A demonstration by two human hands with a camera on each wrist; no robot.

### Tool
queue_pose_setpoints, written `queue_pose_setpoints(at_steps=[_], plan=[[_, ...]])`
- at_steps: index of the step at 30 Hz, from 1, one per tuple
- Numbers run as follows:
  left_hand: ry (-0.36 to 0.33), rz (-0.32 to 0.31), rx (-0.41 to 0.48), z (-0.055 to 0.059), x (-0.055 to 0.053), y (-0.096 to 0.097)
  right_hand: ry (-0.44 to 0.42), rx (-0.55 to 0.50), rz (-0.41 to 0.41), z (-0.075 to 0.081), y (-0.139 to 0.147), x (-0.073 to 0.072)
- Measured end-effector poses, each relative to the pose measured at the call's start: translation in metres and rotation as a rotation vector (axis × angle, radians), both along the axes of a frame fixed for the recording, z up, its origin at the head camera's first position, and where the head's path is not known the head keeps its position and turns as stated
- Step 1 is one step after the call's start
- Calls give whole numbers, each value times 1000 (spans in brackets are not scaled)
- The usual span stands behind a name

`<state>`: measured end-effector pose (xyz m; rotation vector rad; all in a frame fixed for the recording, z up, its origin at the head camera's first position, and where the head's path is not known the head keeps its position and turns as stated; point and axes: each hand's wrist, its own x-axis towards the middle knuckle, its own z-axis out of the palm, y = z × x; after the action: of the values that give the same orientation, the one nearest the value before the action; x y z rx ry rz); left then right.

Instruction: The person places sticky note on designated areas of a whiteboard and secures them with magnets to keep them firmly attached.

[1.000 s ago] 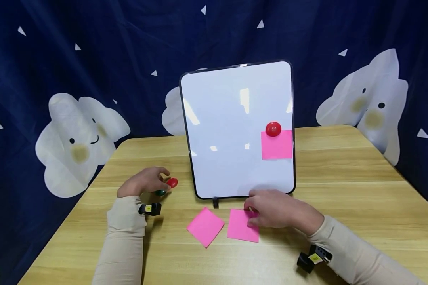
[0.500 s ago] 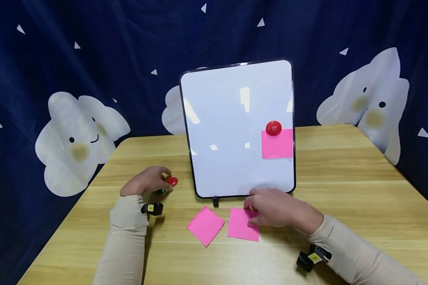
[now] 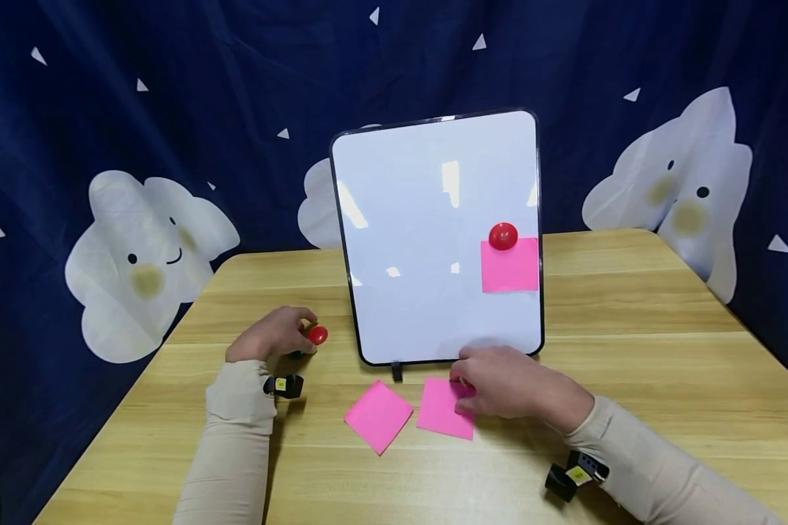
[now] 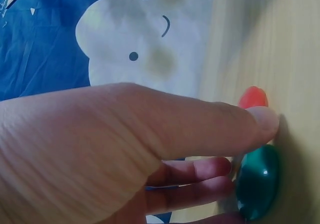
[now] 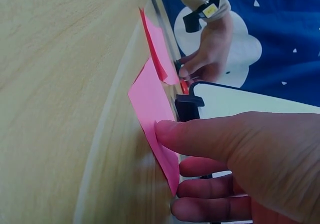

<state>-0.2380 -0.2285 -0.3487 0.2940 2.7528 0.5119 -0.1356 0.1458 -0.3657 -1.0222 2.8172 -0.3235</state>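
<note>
At the left of the table in the head view, my left hand (image 3: 269,335) pinches a red round magnet (image 3: 318,335) between thumb and index finger. A glossy green magnet (image 4: 258,181) lies just under the thumb in the left wrist view, beside the other fingertips. My right hand (image 3: 508,383), low in front of the whiteboard (image 3: 420,197), pinches the right edge of a pink sticky note (image 3: 437,408). Its thumb lies on the note's face in the right wrist view, and part of the paper is hidden by the fingers. Another pink sticky note (image 3: 378,418) lies turned diagonally to the left.
The whiteboard leans upright on a black foot (image 3: 397,372) at mid-table. On its right side, a red magnet (image 3: 503,236) holds up a pink sticky note (image 3: 509,267). A dark blue curtain (image 3: 236,73) with cloud faces hangs behind the wooden table (image 3: 630,321).
The sticky note at my right hand has shifted slightly up and left, turning a little. My left hand has moved slightly right, covering more of the green magnet.
</note>
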Motion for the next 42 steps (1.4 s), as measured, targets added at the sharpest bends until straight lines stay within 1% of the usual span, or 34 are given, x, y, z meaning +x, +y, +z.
queue_pose_setpoints(at_steps=[4, 11, 20, 24, 29, 38, 42], plan=[[-4, 0, 3, 2, 1, -2, 15, 3, -5, 1, 0, 1], [-18, 24, -16, 9, 3, -8, 19, 9, -18, 5, 1, 2], [-62, 40, -41, 12, 6, -15, 53, 49, -63, 8, 1, 4], [-81, 46, -59, 12, 7, -17, 74, 59, -53, 7, 1, 4], [-102, 57, -48, 10, 7, -19, 77, 60, -46, 6, 1, 3], [-77, 46, -17, 3, 3, -24, 33, 36, -75, 6, 1, 4], [-74, 53, -2, 1, 2, -26, 16, 19, -70, 6, 1, 4]])
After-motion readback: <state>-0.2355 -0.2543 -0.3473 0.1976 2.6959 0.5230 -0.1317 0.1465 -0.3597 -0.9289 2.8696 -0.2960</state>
